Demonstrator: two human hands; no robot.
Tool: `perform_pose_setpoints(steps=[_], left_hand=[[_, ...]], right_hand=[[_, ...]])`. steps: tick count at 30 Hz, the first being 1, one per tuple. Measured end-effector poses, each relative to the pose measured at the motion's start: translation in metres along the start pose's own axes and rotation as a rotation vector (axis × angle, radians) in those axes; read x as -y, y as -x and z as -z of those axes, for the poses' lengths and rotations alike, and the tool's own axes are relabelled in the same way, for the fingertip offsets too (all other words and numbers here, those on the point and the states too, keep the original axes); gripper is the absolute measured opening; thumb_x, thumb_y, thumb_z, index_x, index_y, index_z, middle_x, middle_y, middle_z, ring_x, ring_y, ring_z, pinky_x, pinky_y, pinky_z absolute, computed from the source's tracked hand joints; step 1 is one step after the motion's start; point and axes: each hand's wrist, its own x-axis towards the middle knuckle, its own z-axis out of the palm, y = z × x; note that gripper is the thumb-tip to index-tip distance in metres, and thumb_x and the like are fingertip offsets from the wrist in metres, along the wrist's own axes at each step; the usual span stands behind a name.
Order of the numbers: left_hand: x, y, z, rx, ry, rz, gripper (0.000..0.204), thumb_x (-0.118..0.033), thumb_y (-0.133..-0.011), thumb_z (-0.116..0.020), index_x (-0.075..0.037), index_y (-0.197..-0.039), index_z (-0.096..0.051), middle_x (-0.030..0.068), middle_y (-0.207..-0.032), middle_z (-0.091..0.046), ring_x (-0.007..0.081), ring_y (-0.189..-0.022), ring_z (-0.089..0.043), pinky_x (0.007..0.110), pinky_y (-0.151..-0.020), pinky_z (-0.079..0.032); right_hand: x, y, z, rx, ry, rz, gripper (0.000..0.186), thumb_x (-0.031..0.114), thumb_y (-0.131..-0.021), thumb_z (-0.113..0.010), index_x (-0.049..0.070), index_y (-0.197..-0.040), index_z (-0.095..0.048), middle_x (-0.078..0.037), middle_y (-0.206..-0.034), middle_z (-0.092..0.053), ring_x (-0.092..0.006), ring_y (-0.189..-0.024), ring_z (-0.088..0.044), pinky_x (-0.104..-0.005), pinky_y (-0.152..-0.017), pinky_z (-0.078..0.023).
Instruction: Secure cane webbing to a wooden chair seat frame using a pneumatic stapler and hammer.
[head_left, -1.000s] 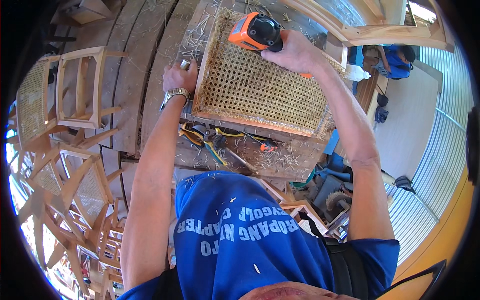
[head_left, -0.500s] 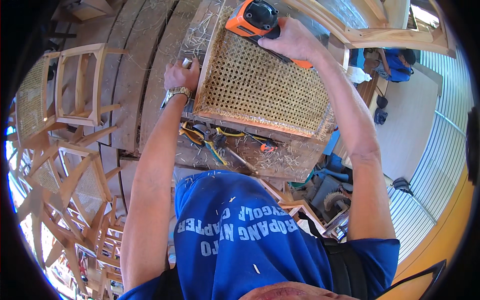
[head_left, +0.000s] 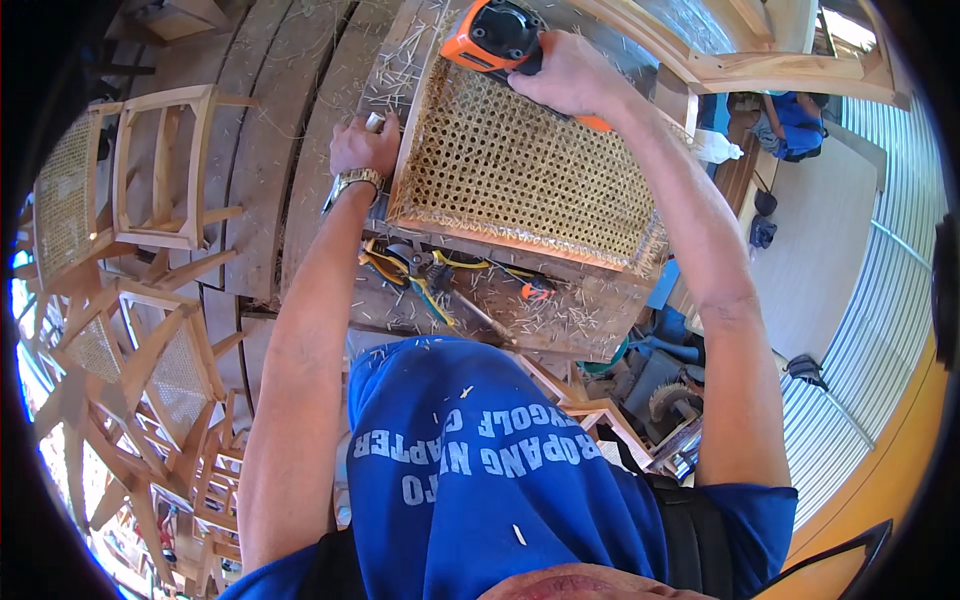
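My right hand (head_left: pixel 570 75) grips an orange-and-black staple gun (head_left: pixel 480 40) at the upper-left corner of a woven cane panel (head_left: pixel 520 175) in a wooden frame. My left hand (head_left: pixel 360 148) is closed on a pale cylindrical tool (head_left: pixel 375 121) beside the panel's left edge; the rest of that tool is mostly hidden under the fingers. Just below the panel, yellow-handled pliers (head_left: pixel 435 296), a long-shafted tool (head_left: pixel 482 320) and a small orange item (head_left: pixel 536 291) lie among scattered staples on the plank bench (head_left: pixel 600 325).
Wooden chairs (head_left: pixel 160 170), some cane-panelled, crowd the left. At upper right are a chair frame (head_left: pixel 780 70), a white bottle (head_left: pixel 715 147) and another person (head_left: pixel 800 130) in blue beside a pale board (head_left: pixel 810 260). A machine with a toothed disc (head_left: pixel 670 400) sits lower right.
My right hand and the staple gun have moved up and left along the panel toward its upper-left corner. My left hand has stayed nearly in place, shifting only slightly.
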Motion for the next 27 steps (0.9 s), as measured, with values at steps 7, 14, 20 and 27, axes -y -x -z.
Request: perform_pose_setpoints(steps=[7, 14, 20, 27], left_hand=[[0.002, -0.005, -0.007, 0.007, -0.04, -0.041, 0.065, -0.06, -0.084, -0.051, -0.006, -0.114, -0.069, 0.0252, -0.112, -0.066, 0.0372, -0.114, -0.058, 0.045, -0.099, -0.047], [-0.004, -0.004, -0.002, 0.016, -0.063, -0.006, 0.066, -0.061, -0.083, -0.051, -0.008, -0.117, -0.068, 0.0256, -0.118, -0.063, 0.0371, -0.112, -0.06, 0.045, -0.099, -0.047], [0.001, -0.009, -0.008, 0.011, -0.09, -0.017, 0.066, -0.061, -0.084, -0.049, -0.009, -0.119, -0.068, 0.0267, -0.118, -0.063, 0.038, -0.112, -0.06, 0.044, -0.098, -0.048], [-0.007, -0.006, -0.001, 0.061, -0.089, -0.025, 0.066, -0.061, -0.084, -0.048, -0.008, -0.12, -0.067, 0.0266, -0.12, -0.061, 0.0386, -0.113, -0.06, 0.045, -0.099, -0.047]], right_hand=[[-0.034, 0.037, 0.008, -0.076, -0.07, 0.109, 0.045, 0.033, -0.075, -0.071, 0.003, -0.108, -0.066, -0.018, -0.086, -0.07, -0.0304, -0.08, -0.069, -0.0394, -0.079, -0.053], [-0.063, 0.133, 0.027, -0.022, -0.088, -0.261, 0.049, 0.031, -0.078, -0.077, 0.005, -0.118, -0.066, -0.012, -0.095, -0.071, -0.0232, -0.093, -0.067, -0.0349, -0.092, -0.048], [-0.043, 0.105, 0.008, 0.017, -0.115, -0.151, 0.046, 0.033, -0.078, -0.075, 0.003, -0.113, -0.068, -0.015, -0.092, -0.071, -0.0244, -0.086, -0.067, -0.0368, -0.085, -0.05], [-0.019, 0.098, 0.01, 0.065, -0.154, -0.126, 0.045, 0.038, -0.079, -0.075, 0.003, -0.106, -0.067, -0.011, -0.081, -0.068, -0.0226, -0.076, -0.065, -0.0369, -0.075, -0.051]])
